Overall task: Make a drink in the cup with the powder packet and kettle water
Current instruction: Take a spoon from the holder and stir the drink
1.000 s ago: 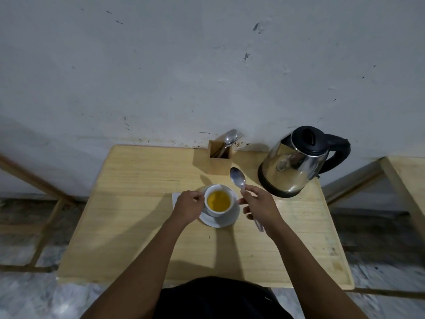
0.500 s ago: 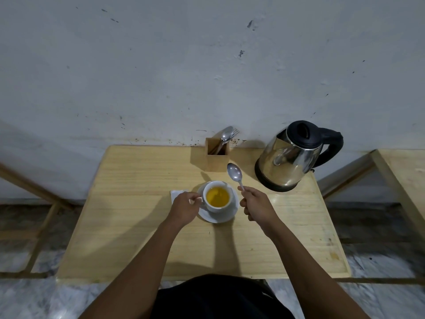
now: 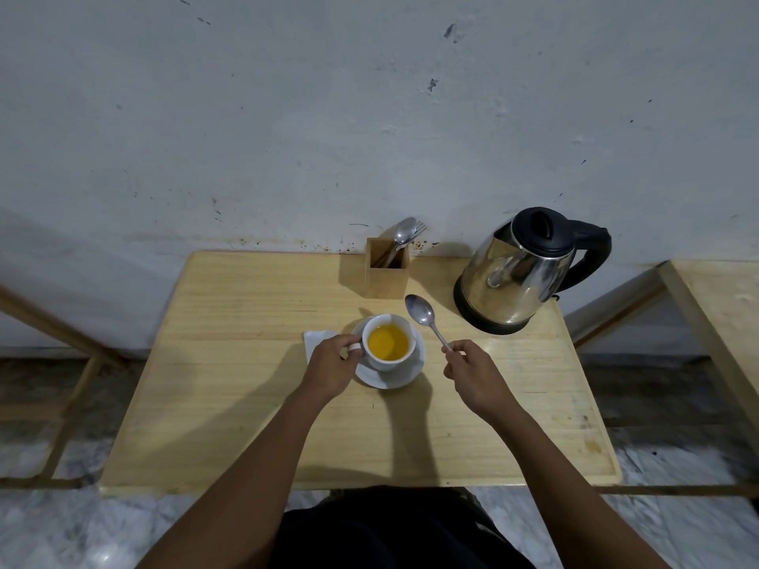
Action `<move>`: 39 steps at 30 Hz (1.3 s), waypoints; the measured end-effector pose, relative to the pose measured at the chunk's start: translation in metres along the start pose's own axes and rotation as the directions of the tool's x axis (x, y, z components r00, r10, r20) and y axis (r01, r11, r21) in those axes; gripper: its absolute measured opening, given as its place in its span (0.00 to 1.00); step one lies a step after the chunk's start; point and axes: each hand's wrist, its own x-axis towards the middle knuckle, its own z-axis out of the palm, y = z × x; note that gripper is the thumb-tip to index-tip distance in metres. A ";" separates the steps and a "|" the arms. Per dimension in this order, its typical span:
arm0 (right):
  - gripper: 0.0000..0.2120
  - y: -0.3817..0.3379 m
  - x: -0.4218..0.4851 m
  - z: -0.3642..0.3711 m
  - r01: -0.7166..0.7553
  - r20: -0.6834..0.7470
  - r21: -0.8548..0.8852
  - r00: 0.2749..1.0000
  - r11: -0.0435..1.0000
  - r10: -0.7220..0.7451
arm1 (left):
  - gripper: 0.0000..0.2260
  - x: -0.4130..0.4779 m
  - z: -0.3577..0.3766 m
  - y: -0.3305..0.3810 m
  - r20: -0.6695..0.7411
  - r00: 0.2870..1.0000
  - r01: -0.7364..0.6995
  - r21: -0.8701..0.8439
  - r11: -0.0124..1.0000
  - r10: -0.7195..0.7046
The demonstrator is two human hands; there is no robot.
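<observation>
The left hand is curled closed around the handle of the cup, thumb and fingers pinching the small white loop on the cup's left side. The right hand is closed on the lower end of a spoon, gripping the thin handle between thumb and fingertips; the spoon rises at a slant away from the person, its bowl in the air just to the right of the cup's far rim and clear of the liquid.

The cup is white and sits upright on a white saucer near the middle of the wooden bench. It is filled most of the way with an opaque yellow-orange drink whose surface looks smooth. A small white packet lies flat on the bench just left of the saucer, partly hidden by the left hand; whether it is torn cannot be told.

Behind and to the right of the cup, the steel kettle stands upright with its black lid shut and its black handle pointing right. A square wooden holder stands at the back edge of the bench by the wall, between cup and kettle, with a spoon and a fork sticking out of it.
</observation>
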 end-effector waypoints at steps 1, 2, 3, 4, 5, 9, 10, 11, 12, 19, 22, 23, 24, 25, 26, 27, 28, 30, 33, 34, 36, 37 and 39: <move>0.08 0.001 -0.001 -0.001 0.042 0.004 -0.034 0.999 0.999 -0.042 | 0.10 0.000 0.000 0.001 -0.001 1.000 -0.007 -0.004 1.000 0.007; 0.08 0.002 -0.002 -0.004 0.085 -0.002 -0.079 0.996 0.993 -0.086 | 0.10 0.000 0.001 0.001 0.000 1.000 -0.012 -0.011 1.000 0.012; 0.08 0.002 -0.003 -0.006 0.128 -0.019 -0.147 0.991 0.981 -0.133 | 0.10 0.000 0.001 0.001 0.000 1.000 -0.017 -0.016 1.000 0.017; 0.09 0.001 -0.004 -0.008 0.165 -0.041 -0.239 0.983 0.957 -0.179 | 0.10 0.001 0.002 0.002 0.001 1.000 -0.025 -0.017 1.000 0.025; 0.10 0.000 -0.004 -0.009 0.182 -0.062 -0.349 0.974 0.919 -0.216 | 0.10 0.001 0.002 0.002 0.003 0.999 -0.033 -0.012 0.999 0.033; 0.11 -0.008 -0.007 -0.015 0.184 -0.084 -0.653 0.946 0.734 -0.312 | 0.11 0.004 0.000 0.001 0.016 0.998 -0.061 0.010 0.998 0.061; 0.10 -0.011 -0.007 -0.016 0.190 -0.069 -0.681 0.945 0.708 -0.320 | 0.11 0.004 0.000 0.000 0.021 0.997 -0.071 0.018 0.997 0.070; 0.10 -0.013 -0.007 -0.019 0.200 -0.050 -0.703 0.944 0.683 -0.327 | 0.11 0.005 0.000 0.000 0.025 0.997 -0.078 0.025 0.997 0.078; 0.10 -0.016 -0.006 -0.020 0.216 -0.027 -0.725 0.940 0.654 -0.340 | 0.11 0.006 0.000 -0.002 0.025 0.996 -0.083 0.032 0.996 0.082; 0.13 -0.032 0.001 -0.023 0.356 0.176 -0.851 0.886 0.386 -0.429 | 0.10 0.007 0.002 -0.007 0.038 0.997 -0.073 0.026 0.997 0.072; 0.14 -0.040 0.011 -0.016 0.428 0.293 -0.860 0.860 0.278 -0.417 | 0.09 0.008 0.002 -0.007 0.045 0.997 -0.065 0.037 0.997 0.063; 0.15 -0.044 0.015 -0.012 0.452 0.337 -0.862 0.850 0.231 -0.404 | 0.09 0.008 0.002 -0.006 0.050 0.997 -0.062 0.043 0.997 0.060; 0.15 -0.047 0.019 -0.007 0.472 0.378 -0.863 0.839 0.178 -0.391 | 0.09 0.009 0.001 -0.005 0.057 0.997 -0.059 0.048 0.997 0.057; 0.15 -0.052 0.022 -0.003 0.487 0.410 -0.863 0.829 0.131 -0.380 | 0.09 0.010 0.001 -0.005 0.064 0.996 -0.058 0.053 0.997 0.055; 0.14 -0.056 0.026 0.002 0.495 0.432 -0.864 0.824 0.094 -0.366 | 0.09 0.010 0.000 -0.005 0.072 0.996 -0.057 0.057 0.997 0.053; 0.12 -0.060 0.030 0.006 0.498 0.447 -0.865 0.822 0.064 -0.353 | 0.09 0.010 0.000 -0.005 0.077 0.996 -0.055 0.059 0.997 0.050; 0.11 -0.064 0.033 0.010 0.501 0.459 -0.865 0.820 0.040 -0.341 | 0.08 0.011 0.000 -0.005 0.078 0.996 -0.051 0.063 0.997 0.046; 0.11 -0.072 0.040 0.016 0.493 0.463 -0.870 0.817 -0.002 -0.344 | 0.08 0.012 0.000 -0.005 0.081 0.996 -0.046 0.067 0.997 0.040; 0.11 -0.083 0.050 0.019 0.468 0.443 -0.884 0.822 -0.020 -0.356 | 0.08 0.012 0.000 -0.005 0.084 0.996 -0.041 0.069 0.997 0.036; 0.11 -0.085 0.051 0.018 0.456 0.438 -0.889 0.827 -0.034 -0.353 | 0.08 0.012 -0.001 -0.005 0.083 0.996 -0.042 0.068 0.997 0.036; 0.10 -0.091 0.050 0.016 0.435 0.432 -0.898 0.838 -0.069 -0.334 | 0.08 0.012 -0.001 -0.005 0.079 0.996 -0.048 0.067 0.997 0.042; 0.09 -0.093 0.049 0.014 0.429 0.432 -0.899 0.842 -0.086 -0.323 | 0.08 0.011 -0.001 -0.005 0.077 0.996 -0.051 0.067 0.996 0.046; 0.08 -0.097 0.046 0.012 0.422 0.430 -0.901 0.850 -0.095 -0.303 | 0.08 0.011 -0.001 -0.005 0.074 0.996 -0.054 0.068 0.996 0.049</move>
